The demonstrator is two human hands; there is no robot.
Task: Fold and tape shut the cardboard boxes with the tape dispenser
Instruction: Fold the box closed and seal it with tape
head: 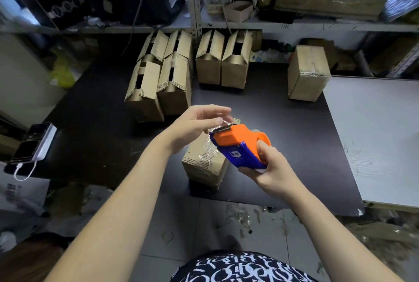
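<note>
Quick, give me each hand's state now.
Left hand: at the loose tape end; pinch or not cannot be told.
Right hand: grips the tape dispenser.

Orange-and-blue tape dispenser [238,145], tan boxes [204,163]

Cardboard boxes [205,163]: matt brown corrugated board, faintly rough. Tape dispenser [238,145]: smooth orange and blue plastic, with clear glossy tape [209,151]. Surface [283,109]: dark, matt, possibly laminate.
</note>
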